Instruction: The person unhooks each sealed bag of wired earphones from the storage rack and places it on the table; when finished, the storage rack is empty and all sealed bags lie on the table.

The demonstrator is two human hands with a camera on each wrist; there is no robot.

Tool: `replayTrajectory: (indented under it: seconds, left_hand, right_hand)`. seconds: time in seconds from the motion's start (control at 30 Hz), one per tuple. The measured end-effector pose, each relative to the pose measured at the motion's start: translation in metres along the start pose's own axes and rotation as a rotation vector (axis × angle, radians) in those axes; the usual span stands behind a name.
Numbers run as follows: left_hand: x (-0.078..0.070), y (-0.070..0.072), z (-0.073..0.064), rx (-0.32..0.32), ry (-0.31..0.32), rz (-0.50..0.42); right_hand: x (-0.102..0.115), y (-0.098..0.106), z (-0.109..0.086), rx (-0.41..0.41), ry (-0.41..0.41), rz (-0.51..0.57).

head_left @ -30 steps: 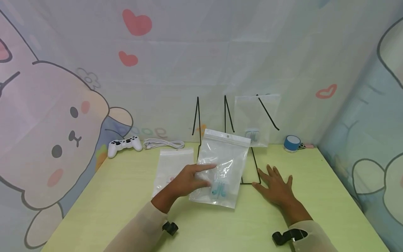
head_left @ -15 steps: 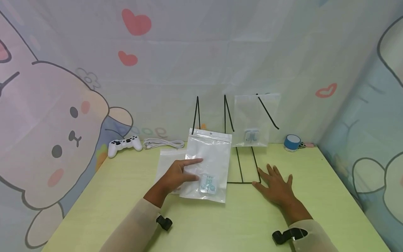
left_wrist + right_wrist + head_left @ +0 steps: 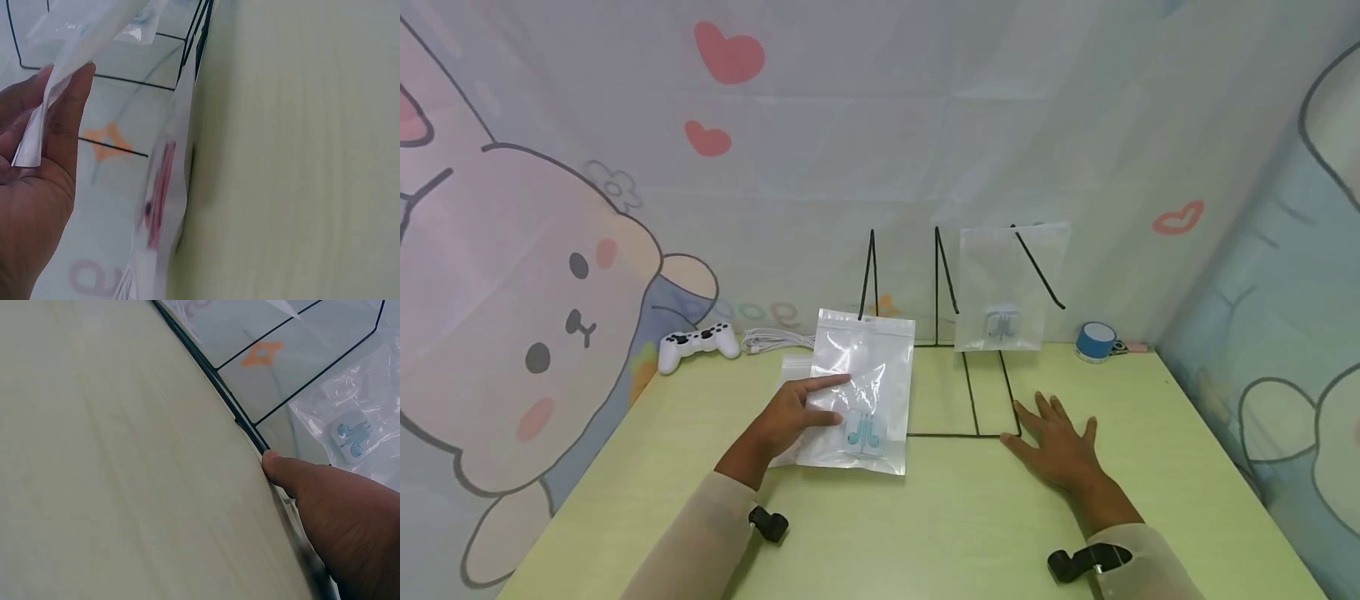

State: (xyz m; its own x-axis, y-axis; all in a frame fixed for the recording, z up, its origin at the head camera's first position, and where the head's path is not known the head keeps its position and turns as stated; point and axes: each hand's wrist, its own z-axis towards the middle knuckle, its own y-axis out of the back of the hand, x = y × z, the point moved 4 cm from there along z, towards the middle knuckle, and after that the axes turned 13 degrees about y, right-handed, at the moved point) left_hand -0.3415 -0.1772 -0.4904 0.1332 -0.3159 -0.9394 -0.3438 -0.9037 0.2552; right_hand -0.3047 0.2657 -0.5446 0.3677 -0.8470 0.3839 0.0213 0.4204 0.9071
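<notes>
My left hand [image 3: 790,419] pinches the left side of a clear-fronted zip bag [image 3: 872,350] with teal earphones [image 3: 863,433] in a small case inside. The bag's top edge is at the tip of the rack's left prong [image 3: 867,275]; I cannot tell whether the prong passes through its hole. With fingers spread, my right hand [image 3: 1060,450] rests at the right front corner of the black wire rack [image 3: 955,435], its thumb touching the base wire in the right wrist view. A similar bag [image 3: 1015,267] with earphones hangs on the right prong.
Another zip bag [image 3: 164,206] with something pink inside lies on the table [image 3: 940,533], partly behind the held bag. At the back left are a white game controller [image 3: 698,343] and a coiled white cable [image 3: 775,340]. A blue round container [image 3: 1096,340] stands at the back right.
My left hand has moved left with the zip bag, from in front of the rack's middle to the left prong. The bag has turned more upright. My right hand stays put.
</notes>
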Motion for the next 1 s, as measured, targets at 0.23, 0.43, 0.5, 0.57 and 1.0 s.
replayTrajectory:
  seconds: [0.23, 0.43, 0.5, 0.57, 1.0]
  left_hand:
    - [0.017, 0.021, -0.003, 0.033, 0.038, -0.137]
    - [0.033, 0.041, 0.001, 0.067, 0.084, -0.248]
    - [0.038, 0.048, 0.001, 0.079, 0.080, -0.257]
    - [0.041, 0.054, -0.001, 0.092, 0.072, -0.261]
    - [0.057, 0.091, -0.012, 0.084, 0.067, -0.251]
  right_hand:
    - [0.000, -0.003, -0.001, 0.003, -0.002, 0.001]
    - [0.001, 0.001, -0.001, 0.005, -0.006, 0.012]
    - [0.001, 0.002, -0.001, 0.005, -0.006, 0.012]
    - [0.001, 0.002, 0.000, 0.006, -0.006, 0.008]
    - [0.001, 0.003, 0.000, 0.007, -0.005, 0.011]
